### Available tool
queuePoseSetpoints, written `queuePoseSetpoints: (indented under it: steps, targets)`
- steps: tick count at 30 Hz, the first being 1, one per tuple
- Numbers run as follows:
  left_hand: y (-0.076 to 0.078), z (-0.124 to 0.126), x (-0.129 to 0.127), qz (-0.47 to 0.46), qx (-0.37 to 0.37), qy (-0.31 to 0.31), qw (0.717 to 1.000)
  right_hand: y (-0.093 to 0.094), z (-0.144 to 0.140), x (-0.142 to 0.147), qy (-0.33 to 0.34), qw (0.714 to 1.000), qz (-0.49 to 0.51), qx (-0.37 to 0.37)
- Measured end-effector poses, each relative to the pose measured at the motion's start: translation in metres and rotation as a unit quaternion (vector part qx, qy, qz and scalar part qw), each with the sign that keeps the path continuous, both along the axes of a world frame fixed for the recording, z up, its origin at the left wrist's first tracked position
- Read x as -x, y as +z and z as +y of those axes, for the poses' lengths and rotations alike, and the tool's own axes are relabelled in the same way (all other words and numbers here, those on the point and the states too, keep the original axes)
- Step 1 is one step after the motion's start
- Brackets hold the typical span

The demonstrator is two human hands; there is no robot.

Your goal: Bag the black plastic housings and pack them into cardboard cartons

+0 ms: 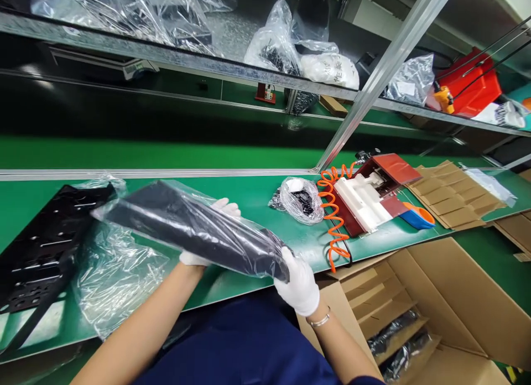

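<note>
Both white-gloved hands hold a long black part in a clear plastic bag, tilted down to the right above the green bench. My left hand supports it from beneath, fingertips showing past the far edge and the palm hidden by the bag. At the lower right end, my right hand is closed round the bag. Left of the bagged part lies a black metal plate with holes and slots. A crumpled clear plastic bag rests on the bench next to that plate.
On the bench, an open bag of small black pieces sits beside an orange coiled hose and a red-and-white fixture. An open cardboard box with dividers and bagged parts stands at lower right. A metal post rises behind.
</note>
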State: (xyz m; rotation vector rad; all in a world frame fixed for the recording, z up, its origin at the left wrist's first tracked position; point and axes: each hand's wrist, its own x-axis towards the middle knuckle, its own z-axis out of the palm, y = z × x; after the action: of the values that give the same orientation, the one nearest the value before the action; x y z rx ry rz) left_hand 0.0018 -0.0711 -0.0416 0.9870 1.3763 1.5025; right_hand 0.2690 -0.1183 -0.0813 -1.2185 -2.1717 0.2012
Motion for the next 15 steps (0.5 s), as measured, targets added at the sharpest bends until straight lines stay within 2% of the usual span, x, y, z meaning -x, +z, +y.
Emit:
queuePoseSetpoints:
  steps: [2, 4, 5, 8, 15]
  targets:
    - [0.005, 0.000, -0.015, -0.142, 0.003, -0.052, 0.989, -0.017, -0.005, -0.013, -0.013, 0.997, -0.040, -0.065]
    - [0.008, -0.002, -0.030, -0.270, 0.003, -0.096, 0.958, -0.027, -0.009, -0.025, -0.009, 0.989, -0.070, -0.126]
    - [0.009, -0.004, -0.036, -0.305, -0.002, -0.108, 0.946, -0.030, -0.011, -0.031, -0.003, 0.985, -0.078, -0.156]
    - [0.010, -0.007, -0.050, -0.342, -0.015, -0.128, 0.931, -0.034, -0.016, -0.043, 0.006, 0.973, -0.078, -0.217]
    - [0.018, 0.000, -0.062, -0.362, -0.039, -0.181, 0.914, -0.029, -0.020, -0.053, -0.006, 0.965, -0.072, -0.251]
